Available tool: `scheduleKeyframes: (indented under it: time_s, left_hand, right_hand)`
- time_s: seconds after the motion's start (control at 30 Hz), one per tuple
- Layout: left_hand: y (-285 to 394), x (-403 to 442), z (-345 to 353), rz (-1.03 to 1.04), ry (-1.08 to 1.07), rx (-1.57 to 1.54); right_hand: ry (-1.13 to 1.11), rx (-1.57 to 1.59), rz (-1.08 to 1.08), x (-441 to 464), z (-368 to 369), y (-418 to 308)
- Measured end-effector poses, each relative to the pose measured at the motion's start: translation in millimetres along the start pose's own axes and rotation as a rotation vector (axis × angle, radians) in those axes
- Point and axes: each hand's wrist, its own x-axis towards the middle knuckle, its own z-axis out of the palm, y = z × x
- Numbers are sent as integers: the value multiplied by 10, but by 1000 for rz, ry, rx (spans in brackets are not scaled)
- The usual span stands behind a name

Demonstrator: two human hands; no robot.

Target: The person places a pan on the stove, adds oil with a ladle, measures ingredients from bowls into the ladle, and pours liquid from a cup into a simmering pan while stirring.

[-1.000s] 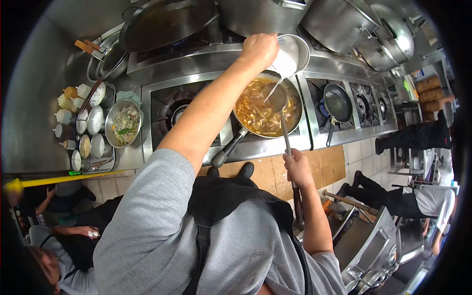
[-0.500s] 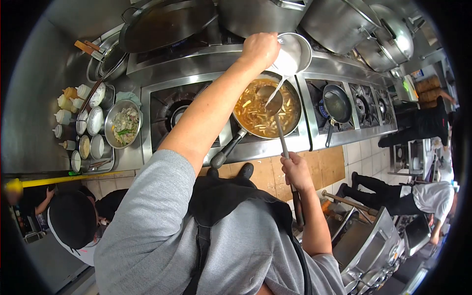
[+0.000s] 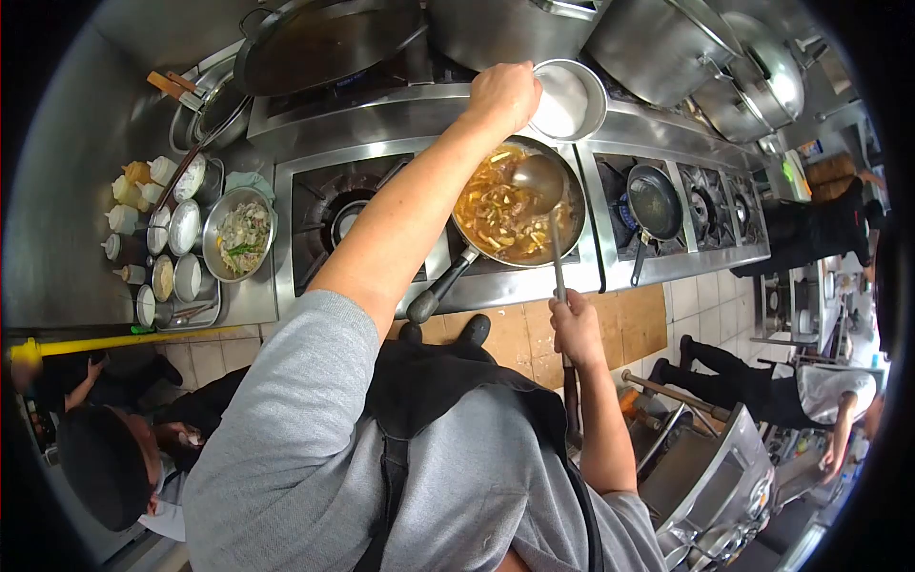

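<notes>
My left hand (image 3: 505,97) is closed on the rim of a metal bowl (image 3: 568,100) with white liquid in it, held above the back right edge of a large pan (image 3: 505,205). Strips of food in brown sauce fill the pan, whose black handle (image 3: 440,289) points toward me. My right hand (image 3: 578,329) grips the shaft of a long ladle (image 3: 539,181). The ladle's round head is over the right part of the sauce. No stream falls from the bowl.
Left of the stove are a bowl of mixed food (image 3: 242,236), several containers and squeeze bottles. A small black pan (image 3: 654,202) is on a burner to the right. Large pots (image 3: 658,48) line the back. Co-workers are at lower left and far right.
The white stream from the bowl has stopped, and the bowl is tipped less. The ladle head has moved within the pan. At lower left, a co-worker's capped head has shifted.
</notes>
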Motion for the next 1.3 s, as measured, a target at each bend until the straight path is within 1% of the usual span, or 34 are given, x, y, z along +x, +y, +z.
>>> scheduleKeyframes:
  time_s: [0.07,0.1,0.17,0.2,0.27,0.3,0.37,0.4,0.47,0.5,0.57,0.6,0.63,0.7,0.73,0.8,0.87,0.9,1.0,1.13,1.2,1.23,1.3]
  left_hand:
    - [7,-30,-28,39,18,6]
    - [17,-19,-51,44,22,9]
    - [45,-37,-56,61,-4,37]
    - [40,-33,-34,58,-4,35]
    - [10,-35,0,116,79,35]
    - [1,-35,14,118,78,36]
    - [28,-17,-2,139,58,61]
    - [39,-24,3,136,56,58]
    - [30,-23,-9,153,78,64]
    - [30,-45,-13,150,75,68]
    - [77,-19,-40,143,55,85]
    - [92,-13,-47,144,54,82]
    - [84,-6,-43,111,50,72]
    - [54,-22,-41,73,43,65]
    - [45,-17,-39,42,40,44]
    - [39,36,-34,16,43,20]
    - [20,33,-25,-45,27,-22]
    - [9,32,-23,-50,29,-23]
    - [-4,31,-43,-25,60,-18]
    - [19,20,-54,-43,32,-24]
    - [6,3,-72,-50,38,-21]
    - [14,-4,-86,-36,22,-14]
    - [34,2,-79,-22,7,-11]
  right_hand:
    - [123,-41,-51,73,55,65]
    - [123,-38,-57,67,36,43]
    - [-5,-45,6,1,-36,17]
    - [-5,-48,8,28,-23,41]
    - [130,10,-32,98,40,92]
    - [131,13,-32,70,23,80]
    - [0,5,18,-2,-49,-16]
    - [0,2,23,19,-40,33]
    - [90,74,-15,102,26,111]
    - [85,75,-12,78,29,122]
    - [5,-19,17,-4,0,-2]
    - [-32,8,33,-25,-27,-3]
    - [-32,5,35,6,-25,19]
    - [68,110,-8,90,10,86]
    - [68,113,-9,55,9,64]
    - [-44,38,36,-22,-29,-18]
    - [-8,93,25,28,-19,67]
    - [23,148,12,52,-11,91]
    - [-16,67,23,26,-6,52]
    - [-5,105,19,12,2,73]
    - [66,104,-3,68,78,150]
    - [66,107,-7,23,77,100]
    - [-35,-8,18,-116,30,-22]
